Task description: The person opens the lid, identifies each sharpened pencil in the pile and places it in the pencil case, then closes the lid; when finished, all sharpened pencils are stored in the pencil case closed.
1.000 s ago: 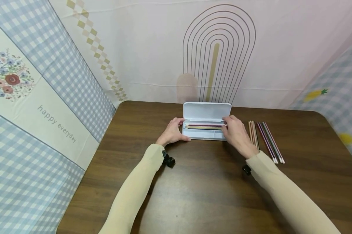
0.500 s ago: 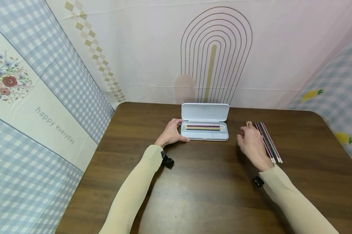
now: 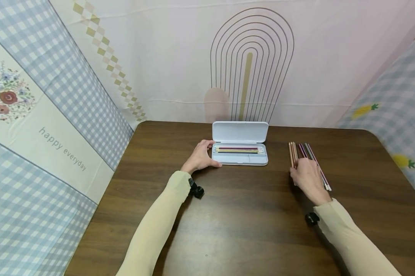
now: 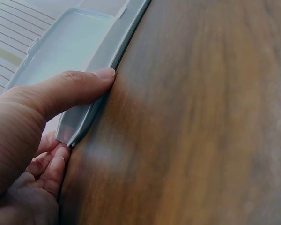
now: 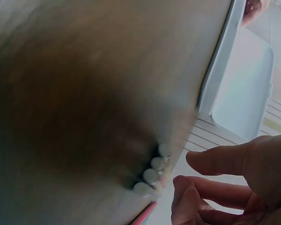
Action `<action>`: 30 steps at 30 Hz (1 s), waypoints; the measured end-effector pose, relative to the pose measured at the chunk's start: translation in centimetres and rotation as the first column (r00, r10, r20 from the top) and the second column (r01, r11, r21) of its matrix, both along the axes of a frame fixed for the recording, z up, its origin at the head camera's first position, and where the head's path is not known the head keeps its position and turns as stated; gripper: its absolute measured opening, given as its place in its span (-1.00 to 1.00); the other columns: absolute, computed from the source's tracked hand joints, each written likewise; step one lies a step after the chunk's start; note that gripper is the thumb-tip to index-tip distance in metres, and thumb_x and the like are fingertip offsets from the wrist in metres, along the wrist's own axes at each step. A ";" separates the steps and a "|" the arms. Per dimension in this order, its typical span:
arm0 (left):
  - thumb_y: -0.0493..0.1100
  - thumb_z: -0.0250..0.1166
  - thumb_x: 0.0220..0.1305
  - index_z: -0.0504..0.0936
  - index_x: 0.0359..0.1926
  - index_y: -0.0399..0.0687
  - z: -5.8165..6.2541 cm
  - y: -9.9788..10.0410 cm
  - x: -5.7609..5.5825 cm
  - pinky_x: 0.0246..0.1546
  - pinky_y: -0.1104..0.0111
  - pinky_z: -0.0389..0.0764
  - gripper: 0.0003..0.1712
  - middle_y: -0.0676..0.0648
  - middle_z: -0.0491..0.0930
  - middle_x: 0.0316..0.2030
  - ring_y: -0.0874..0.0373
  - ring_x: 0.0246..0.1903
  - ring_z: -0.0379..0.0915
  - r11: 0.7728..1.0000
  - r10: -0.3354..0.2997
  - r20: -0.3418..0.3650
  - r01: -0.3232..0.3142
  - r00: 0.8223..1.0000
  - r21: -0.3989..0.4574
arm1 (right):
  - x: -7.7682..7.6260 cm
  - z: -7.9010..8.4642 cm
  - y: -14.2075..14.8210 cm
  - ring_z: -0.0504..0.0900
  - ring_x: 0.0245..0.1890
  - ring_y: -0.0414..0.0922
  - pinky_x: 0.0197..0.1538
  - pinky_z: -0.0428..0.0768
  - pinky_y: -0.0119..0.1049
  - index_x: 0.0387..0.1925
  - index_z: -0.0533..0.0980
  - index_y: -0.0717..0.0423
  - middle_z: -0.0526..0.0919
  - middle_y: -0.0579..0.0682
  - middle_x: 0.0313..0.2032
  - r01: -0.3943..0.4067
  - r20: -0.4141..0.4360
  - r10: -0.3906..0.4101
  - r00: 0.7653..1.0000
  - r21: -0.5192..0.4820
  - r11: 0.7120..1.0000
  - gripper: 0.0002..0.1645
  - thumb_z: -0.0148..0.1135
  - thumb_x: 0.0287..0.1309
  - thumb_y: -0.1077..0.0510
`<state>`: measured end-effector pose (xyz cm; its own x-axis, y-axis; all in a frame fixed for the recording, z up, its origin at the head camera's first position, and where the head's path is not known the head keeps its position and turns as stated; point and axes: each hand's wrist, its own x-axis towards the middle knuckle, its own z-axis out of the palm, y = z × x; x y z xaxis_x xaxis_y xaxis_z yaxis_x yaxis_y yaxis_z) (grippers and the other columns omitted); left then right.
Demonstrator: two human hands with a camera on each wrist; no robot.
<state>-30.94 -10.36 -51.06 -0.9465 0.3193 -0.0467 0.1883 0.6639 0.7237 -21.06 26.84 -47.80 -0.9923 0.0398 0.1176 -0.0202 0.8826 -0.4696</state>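
A pale blue pencil case [image 3: 232,158] lies with its lid [image 3: 240,132] raised, several pencils [image 3: 238,150] along its back compartment. My left hand [image 3: 200,157] holds the case's left end; in the left wrist view the thumb [image 4: 79,89] presses the front edge and the fingers [image 4: 51,166] wrap the corner. My right hand [image 3: 308,177] hovers over loose pencils [image 3: 292,152] right of the case, hiding their near ends in the head view. In the right wrist view, white eraser ends [image 5: 151,176] show beside its bent fingers, and thumb and forefinger stand apart with nothing between.
More loose pencils [image 3: 318,165], dark and pinkish, lie just right of that hand. All of it rests on a brown wooden table [image 3: 242,222]. A printed cloth [image 3: 173,69] hangs behind the far edge, checked cloth [image 3: 17,184] at the left.
My right hand has left the case's right end, moving right and nearer to me, over the loose pencils. The left hand keeps its hold on the case.
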 end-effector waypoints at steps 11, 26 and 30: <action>-0.06 0.77 -0.02 0.42 0.53 -0.16 -0.2 -0.1 -0.1 0.56 0.06 0.44 0.13 -0.21 0.45 0.41 -0.13 0.44 0.37 1.000 0.000 -0.002 0.000 1.000 0.002 | -0.5 -0.6 0.6 0.65 -0.60 0.06 -0.46 0.52 -0.14 -0.64 0.64 0.18 0.64 -0.01 -0.74 -0.003 0.016 0.002 1.000 0.030 1.000 -0.67 0.26 0.26 0.30; -0.06 0.77 -0.02 0.42 0.54 -0.16 -0.1 0.0 -0.1 0.56 0.05 0.44 0.13 -0.21 0.46 0.40 -0.12 0.44 0.36 1.000 0.004 0.001 -0.004 1.000 0.004 | -0.9 -0.8 1.0 0.58 -0.57 0.15 -0.51 0.55 0.02 -0.77 0.38 0.08 0.58 0.19 -0.62 0.039 0.045 -0.042 0.998 0.059 0.998 -0.54 0.18 0.26 0.28; -0.05 0.77 -0.03 0.42 0.53 -0.16 -0.2 0.0 -0.2 0.56 0.05 0.44 0.13 -0.20 0.46 0.40 -0.11 0.43 0.36 1.000 0.006 0.004 -0.006 1.000 0.008 | -1.0 -0.8 1.0 0.57 -0.58 0.13 -0.53 0.53 -0.02 -0.77 0.38 0.08 0.57 0.17 -0.63 0.040 0.068 -0.045 0.997 0.068 0.997 -0.54 0.17 0.27 0.26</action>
